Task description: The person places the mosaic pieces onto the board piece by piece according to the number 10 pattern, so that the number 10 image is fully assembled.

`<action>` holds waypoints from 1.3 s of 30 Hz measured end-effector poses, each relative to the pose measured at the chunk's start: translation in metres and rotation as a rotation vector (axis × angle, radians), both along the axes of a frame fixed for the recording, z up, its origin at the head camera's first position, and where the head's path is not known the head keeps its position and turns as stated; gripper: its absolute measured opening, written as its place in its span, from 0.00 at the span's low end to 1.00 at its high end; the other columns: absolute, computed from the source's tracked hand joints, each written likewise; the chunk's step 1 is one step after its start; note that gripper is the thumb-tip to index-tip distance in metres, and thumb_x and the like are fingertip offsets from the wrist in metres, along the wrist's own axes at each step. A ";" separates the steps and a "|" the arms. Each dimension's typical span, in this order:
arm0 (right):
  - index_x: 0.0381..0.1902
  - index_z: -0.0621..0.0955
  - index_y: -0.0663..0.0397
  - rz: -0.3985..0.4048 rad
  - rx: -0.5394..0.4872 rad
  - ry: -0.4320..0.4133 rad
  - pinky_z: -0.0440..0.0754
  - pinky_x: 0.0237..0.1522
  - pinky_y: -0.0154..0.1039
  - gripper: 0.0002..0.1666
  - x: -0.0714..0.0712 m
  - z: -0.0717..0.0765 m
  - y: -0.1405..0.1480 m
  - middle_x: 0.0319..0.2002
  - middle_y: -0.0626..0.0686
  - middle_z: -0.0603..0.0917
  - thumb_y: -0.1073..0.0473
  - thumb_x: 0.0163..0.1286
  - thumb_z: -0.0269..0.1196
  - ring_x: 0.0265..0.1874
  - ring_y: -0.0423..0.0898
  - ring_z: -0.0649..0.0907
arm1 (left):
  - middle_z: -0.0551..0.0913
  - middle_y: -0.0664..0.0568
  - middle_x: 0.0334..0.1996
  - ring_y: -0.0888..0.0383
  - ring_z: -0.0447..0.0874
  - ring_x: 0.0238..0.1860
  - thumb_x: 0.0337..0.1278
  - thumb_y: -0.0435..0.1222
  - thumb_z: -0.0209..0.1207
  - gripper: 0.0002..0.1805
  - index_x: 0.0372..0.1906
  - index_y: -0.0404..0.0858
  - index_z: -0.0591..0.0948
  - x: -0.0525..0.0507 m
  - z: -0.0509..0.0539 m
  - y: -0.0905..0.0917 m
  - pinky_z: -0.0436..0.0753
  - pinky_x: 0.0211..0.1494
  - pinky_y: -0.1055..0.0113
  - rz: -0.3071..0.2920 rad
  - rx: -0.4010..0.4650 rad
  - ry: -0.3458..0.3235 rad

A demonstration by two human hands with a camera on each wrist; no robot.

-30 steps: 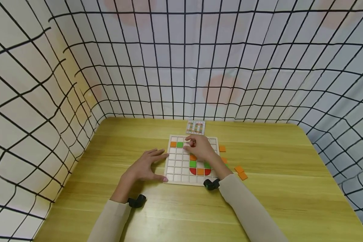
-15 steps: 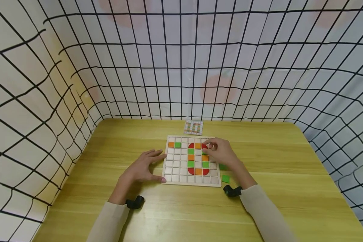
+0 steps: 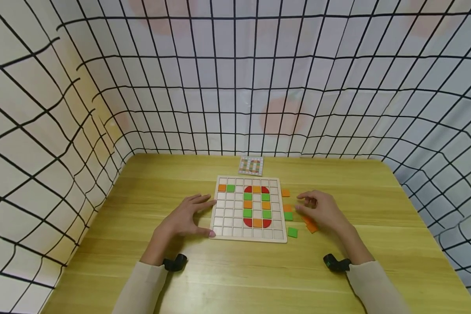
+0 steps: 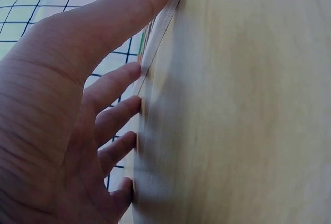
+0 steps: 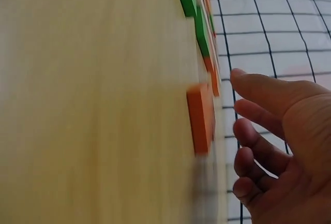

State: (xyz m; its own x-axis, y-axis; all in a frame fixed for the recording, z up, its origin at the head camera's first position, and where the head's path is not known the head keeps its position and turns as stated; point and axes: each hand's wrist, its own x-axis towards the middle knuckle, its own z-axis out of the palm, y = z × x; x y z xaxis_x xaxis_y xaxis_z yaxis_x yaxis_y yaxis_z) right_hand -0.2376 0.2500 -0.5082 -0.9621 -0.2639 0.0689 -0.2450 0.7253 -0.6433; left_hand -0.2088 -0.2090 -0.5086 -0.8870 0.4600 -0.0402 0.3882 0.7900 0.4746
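Note:
A pale gridded board [image 3: 227, 218] lies on the table. On its right half, red, orange and green tiles form a closed ring, with a red tile [image 3: 248, 222] at each corner. An orange tile [image 3: 222, 188] and a green tile [image 3: 230, 188] sit side by side at its upper left. My left hand [image 3: 188, 216] rests at the board's left edge, thumb at the near corner and fingers spread. To the right of the board, my right hand [image 3: 322, 211] hovers above loose orange tiles [image 3: 311, 225], partly hiding them. Its fingers are loosely bent, holding nothing.
A small pattern card [image 3: 251, 165] lies beyond the board. Beside the board's right edge are more loose tiles: orange [image 3: 285, 192], orange [image 3: 287, 208], green [image 3: 288, 216] and green [image 3: 292, 232]. Black wire mesh [image 3: 204, 109] encloses the table's back and sides.
My right hand has moved right, from above the board to its upper right corner, then off to the loose orange tiles. The ring of tiles is uncovered. My left hand stays at the board's edge.

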 end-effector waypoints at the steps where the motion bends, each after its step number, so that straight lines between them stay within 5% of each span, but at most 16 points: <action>1: 0.54 0.86 0.52 0.008 0.006 -0.006 0.72 0.36 0.37 0.23 0.001 0.000 0.005 0.37 0.49 0.80 0.45 0.69 0.71 0.34 0.46 0.73 | 0.61 0.52 0.81 0.41 0.53 0.82 0.38 0.70 0.72 0.56 0.77 0.57 0.69 0.000 0.000 0.000 0.61 0.77 0.32 0.000 0.000 -0.001; 19: 0.53 0.87 0.51 0.003 0.018 -0.031 0.74 0.34 0.35 0.22 -0.005 -0.010 0.031 0.36 0.48 0.83 0.42 0.71 0.68 0.32 0.44 0.75 | 0.60 0.53 0.82 0.41 0.52 0.82 0.39 0.69 0.73 0.56 0.78 0.57 0.68 0.000 -0.002 0.000 0.61 0.77 0.32 -0.002 0.012 -0.014; 29: 0.61 0.84 0.47 0.147 0.007 -0.027 0.78 0.49 0.35 0.30 -0.002 -0.015 0.046 0.45 0.46 0.84 0.45 0.62 0.76 0.43 0.41 0.78 | 0.60 0.52 0.81 0.41 0.53 0.82 0.39 0.69 0.73 0.56 0.77 0.56 0.69 0.000 -0.001 -0.001 0.61 0.77 0.32 -0.005 0.010 -0.006; 39: 0.53 0.88 0.44 0.120 0.020 0.006 0.79 0.47 0.37 0.22 0.000 -0.018 0.041 0.44 0.46 0.86 0.45 0.63 0.75 0.43 0.41 0.80 | 0.60 0.53 0.82 0.41 0.53 0.82 0.38 0.69 0.73 0.56 0.77 0.57 0.69 -0.001 -0.003 -0.001 0.62 0.76 0.31 0.006 0.015 -0.014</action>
